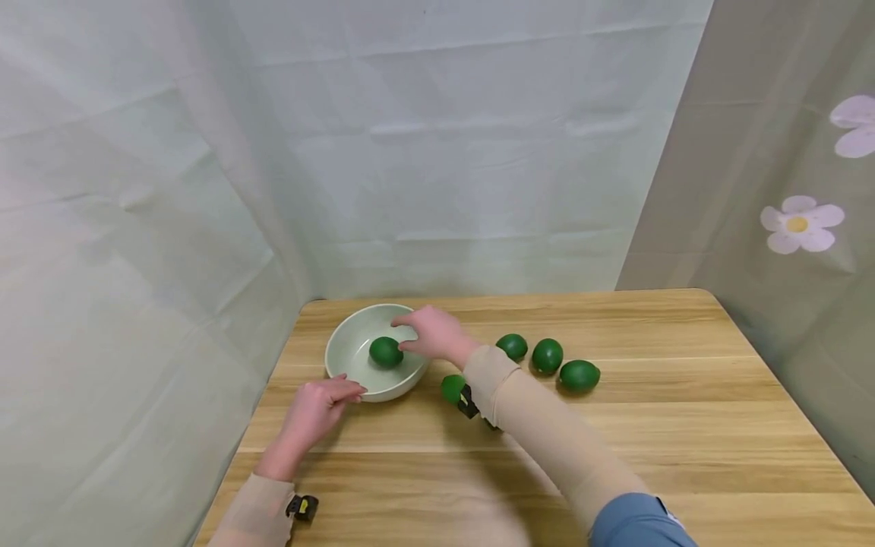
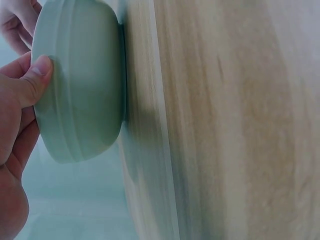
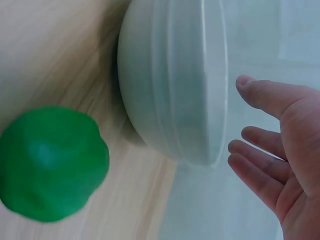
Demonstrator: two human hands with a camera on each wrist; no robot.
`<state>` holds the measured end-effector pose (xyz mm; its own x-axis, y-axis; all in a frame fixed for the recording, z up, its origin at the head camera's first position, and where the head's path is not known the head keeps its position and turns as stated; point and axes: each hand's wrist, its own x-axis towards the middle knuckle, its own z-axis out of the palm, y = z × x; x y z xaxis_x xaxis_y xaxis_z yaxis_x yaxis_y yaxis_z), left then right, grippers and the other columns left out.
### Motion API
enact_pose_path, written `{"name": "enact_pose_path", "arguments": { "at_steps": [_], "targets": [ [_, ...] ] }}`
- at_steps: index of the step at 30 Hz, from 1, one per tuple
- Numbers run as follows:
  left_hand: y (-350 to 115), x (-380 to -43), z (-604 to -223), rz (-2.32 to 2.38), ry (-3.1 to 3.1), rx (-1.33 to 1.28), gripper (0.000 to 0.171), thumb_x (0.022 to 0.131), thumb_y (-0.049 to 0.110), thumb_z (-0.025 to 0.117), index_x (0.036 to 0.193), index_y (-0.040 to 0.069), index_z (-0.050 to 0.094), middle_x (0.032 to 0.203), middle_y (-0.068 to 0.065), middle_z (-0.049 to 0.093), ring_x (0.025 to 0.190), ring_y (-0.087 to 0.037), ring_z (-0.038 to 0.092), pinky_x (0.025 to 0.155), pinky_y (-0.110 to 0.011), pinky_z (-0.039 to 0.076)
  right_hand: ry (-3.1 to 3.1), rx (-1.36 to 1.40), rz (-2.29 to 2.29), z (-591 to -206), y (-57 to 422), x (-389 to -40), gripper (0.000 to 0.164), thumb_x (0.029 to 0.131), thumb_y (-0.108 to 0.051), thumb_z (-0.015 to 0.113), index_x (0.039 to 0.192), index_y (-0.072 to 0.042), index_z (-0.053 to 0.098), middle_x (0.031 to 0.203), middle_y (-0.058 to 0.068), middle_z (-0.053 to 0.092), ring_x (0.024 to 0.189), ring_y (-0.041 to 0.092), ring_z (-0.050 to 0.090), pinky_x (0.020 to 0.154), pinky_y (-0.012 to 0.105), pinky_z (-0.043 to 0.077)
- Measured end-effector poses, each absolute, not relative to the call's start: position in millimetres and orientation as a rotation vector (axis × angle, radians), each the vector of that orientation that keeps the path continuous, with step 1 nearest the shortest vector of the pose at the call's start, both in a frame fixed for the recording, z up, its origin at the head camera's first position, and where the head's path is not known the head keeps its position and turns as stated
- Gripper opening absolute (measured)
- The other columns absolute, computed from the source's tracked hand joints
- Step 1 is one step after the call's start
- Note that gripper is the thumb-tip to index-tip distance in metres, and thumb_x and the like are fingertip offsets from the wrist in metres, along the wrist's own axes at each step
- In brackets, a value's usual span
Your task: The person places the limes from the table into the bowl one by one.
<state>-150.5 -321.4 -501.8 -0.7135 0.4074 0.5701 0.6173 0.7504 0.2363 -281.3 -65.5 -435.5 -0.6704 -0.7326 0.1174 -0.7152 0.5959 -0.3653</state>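
A wooden table (image 1: pixel 690 441) carries a pale green bowl (image 1: pixel 349 355); the left grip (image 1: pixel 318 405) pinches its near rim between thumb and fingers, while the right grip (image 1: pixel 437 334) hovers over its right rim, fingers apart; one green fruit (image 1: pixel 386 352) lies inside the bowl, four more fruits (image 1: pixel 579 376) sit to its right

On worktop (image 1: pixel 683 425), bowl (image 1: pixel 343 342) is at back L, w/ 1 fruit (image 1: pixel 386 352) in it; 4 other fruits (image 1: pixel 548 355) lie to its R; cloth (image 1: pixel 444 167) is behind.
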Motion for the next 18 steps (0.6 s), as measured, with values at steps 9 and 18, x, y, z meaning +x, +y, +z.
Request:
{"name": "enact_pose_path", "arguments": {
  "at_steps": [9,18],
  "targets": [
    [-326.0,-149.1,-502.7,-0.562,-2.467,-0.755,0.028,0.072,-0.009,0.093,0.092,0.009,0.085,0.092,-0.005,0.082,0.091,-0.036,0.08,0.083,-0.048,0.068,2.758,-1.277,-0.715,-425.5,-40.9,-280.3,0.044,0.099,-0.024,0.081,0.14,-0.012,0.07,0.138,0.005,0.072,0.125,0.025,0.069,0.108,0.038,0.058],
    [-326.7,-148.1,-502.7,-0.555,-2.472,-0.763,0.028,0.073,-0.008,0.093,0.093,0.009,0.085,0.093,-0.004,0.082,0.092,-0.037,0.08,0.083,-0.048,0.068,2.76,-1.301,-0.844,-426.3,-7.5,-277.6,0.045,0.098,-0.021,0.082,0.141,-0.009,0.07,0.137,0.007,0.073,0.124,0.026,0.07,0.109,0.04,0.058]
  ]
}}
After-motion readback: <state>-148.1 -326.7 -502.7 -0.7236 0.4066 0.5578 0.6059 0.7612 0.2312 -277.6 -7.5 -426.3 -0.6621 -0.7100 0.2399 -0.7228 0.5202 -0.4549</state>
